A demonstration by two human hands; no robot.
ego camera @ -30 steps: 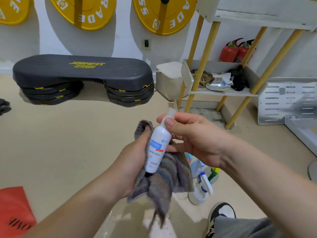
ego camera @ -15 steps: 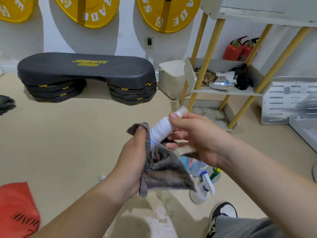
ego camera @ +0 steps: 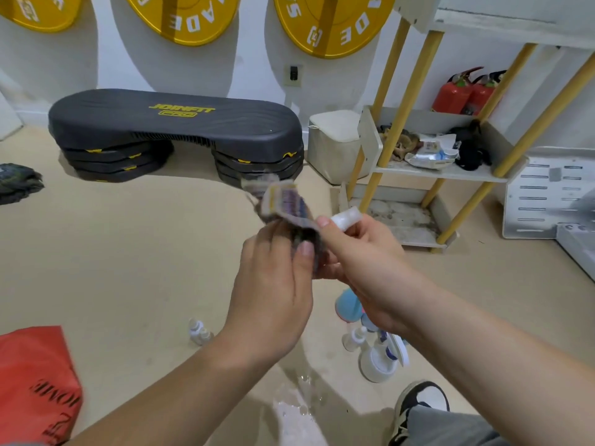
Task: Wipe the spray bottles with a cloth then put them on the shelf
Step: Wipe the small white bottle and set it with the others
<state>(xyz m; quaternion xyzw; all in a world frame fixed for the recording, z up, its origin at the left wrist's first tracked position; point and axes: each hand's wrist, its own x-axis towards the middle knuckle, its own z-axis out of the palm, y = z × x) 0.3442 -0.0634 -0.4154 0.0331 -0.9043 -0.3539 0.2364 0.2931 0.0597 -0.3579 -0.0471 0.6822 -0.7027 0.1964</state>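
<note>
1. Your right hand (ego camera: 363, 262) grips the spray bottle (ego camera: 347, 217), with the thumb on top and the fingers curled underneath, just below its white top end.
2. Only that top end shows, sticking out past your right thumb tip. The body is hidden behind your fingers and the cloth (ego camera: 285, 204).
3. Your left hand (ego camera: 273, 284) holds the cloth, the thumb pinching it against the fingers. The cloth covers the bottle's lower part between your two hands. Its loose end stands up, blurred, above your left fingertips.
4. The bottle's long axis is tilted. The top points up, right and away from you, toward the shelf (ego camera: 444, 177), and the base runs down-left into the cloth.
5. Under your right wrist, other bottles (ego camera: 376, 362) stand on the floor (ego camera: 128, 268). A small bottle (ego camera: 199, 332) sits left of your left wrist.
</note>
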